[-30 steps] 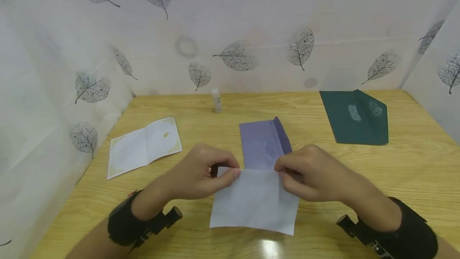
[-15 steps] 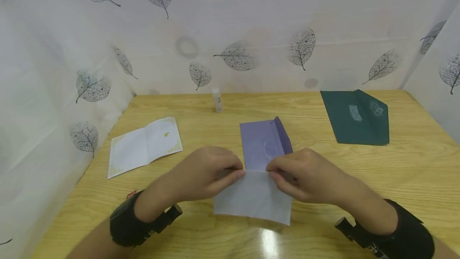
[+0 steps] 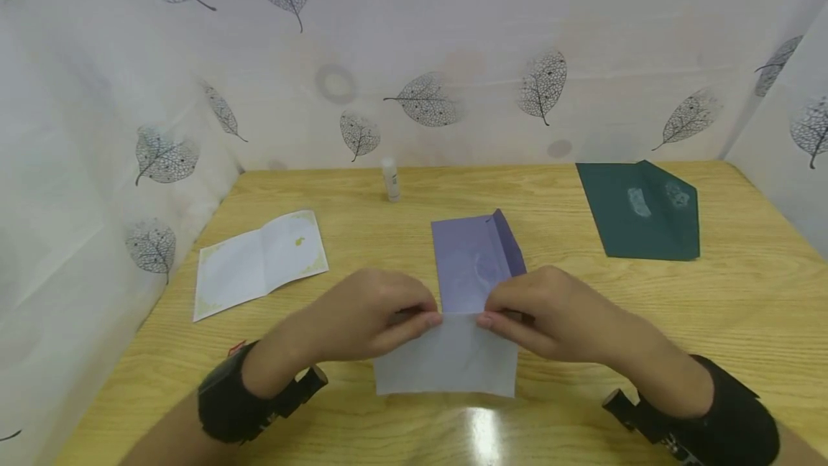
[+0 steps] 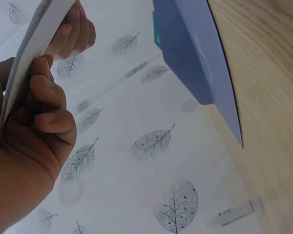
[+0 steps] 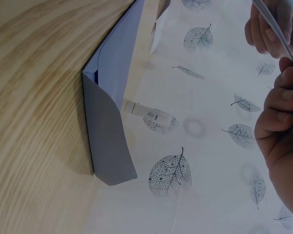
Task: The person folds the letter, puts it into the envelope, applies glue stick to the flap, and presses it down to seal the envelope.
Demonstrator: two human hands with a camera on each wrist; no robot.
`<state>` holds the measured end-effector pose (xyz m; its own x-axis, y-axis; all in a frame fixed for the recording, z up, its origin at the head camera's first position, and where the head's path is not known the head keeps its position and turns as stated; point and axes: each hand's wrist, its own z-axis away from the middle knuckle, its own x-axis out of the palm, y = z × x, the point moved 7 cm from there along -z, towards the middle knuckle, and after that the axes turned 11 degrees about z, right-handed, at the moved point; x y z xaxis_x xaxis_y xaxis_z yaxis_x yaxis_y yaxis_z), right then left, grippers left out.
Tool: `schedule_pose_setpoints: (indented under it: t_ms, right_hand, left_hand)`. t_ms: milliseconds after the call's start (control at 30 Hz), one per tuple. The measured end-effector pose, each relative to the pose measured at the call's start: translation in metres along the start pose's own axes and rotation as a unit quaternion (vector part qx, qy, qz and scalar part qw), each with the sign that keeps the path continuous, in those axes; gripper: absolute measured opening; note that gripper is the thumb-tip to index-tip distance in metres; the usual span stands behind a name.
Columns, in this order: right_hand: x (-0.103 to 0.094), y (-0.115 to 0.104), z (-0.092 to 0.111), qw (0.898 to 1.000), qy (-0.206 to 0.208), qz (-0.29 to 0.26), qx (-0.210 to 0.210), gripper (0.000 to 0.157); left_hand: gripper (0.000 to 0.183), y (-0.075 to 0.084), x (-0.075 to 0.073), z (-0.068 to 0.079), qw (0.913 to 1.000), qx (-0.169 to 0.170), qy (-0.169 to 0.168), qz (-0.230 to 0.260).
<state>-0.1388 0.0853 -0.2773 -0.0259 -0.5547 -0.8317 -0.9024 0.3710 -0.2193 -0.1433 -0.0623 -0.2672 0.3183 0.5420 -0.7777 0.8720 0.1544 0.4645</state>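
Note:
Both hands hold a white sheet of paper (image 3: 446,365) by its far edge, thumbs toward me. My left hand (image 3: 388,315) pinches that edge left of the middle, and my right hand (image 3: 543,315) pinches it a short way to the right. In the left wrist view the paper (image 4: 36,46) is seen nearly edge-on, raised above the table, with layers showing along its edge. Just beyond the hands lies a purple envelope (image 3: 466,257), its flap (image 3: 511,247) standing up on the right side. The paper hides the envelope's near end.
A creased white card with gold corners (image 3: 261,265) lies at the left. Near the back edge stands a small white tube with a cap (image 3: 391,182). A dark green envelope (image 3: 647,218) with whitish smears lies at the back right. Leaf-patterned curtains (image 3: 453,34) enclose the wooden table (image 3: 711,329).
Both hands have slid closer together along the paper's far edge. The sheet has shifted slightly left, and its near edge has moved away from me, so it looks shorter.

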Motion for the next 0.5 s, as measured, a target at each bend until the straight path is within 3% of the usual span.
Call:
schedule_pose_setpoints:
  t_ms: [267, 500]
  right_hand:
    - [-0.008, 0.005, 0.002, 0.998, 0.025, -0.042, -0.028, 0.024]
    - [-0.006, 0.0, 0.001, 0.993, 0.012, -0.107, -0.042, 0.022]
  left_hand:
    - [0.012, -0.011, -0.012, 0.002, 0.9982, -0.01, 0.03, 0.051]
    - [0.015, -0.017, 0.002, -0.001, 0.9926, -0.011, 0.033, 0.116]
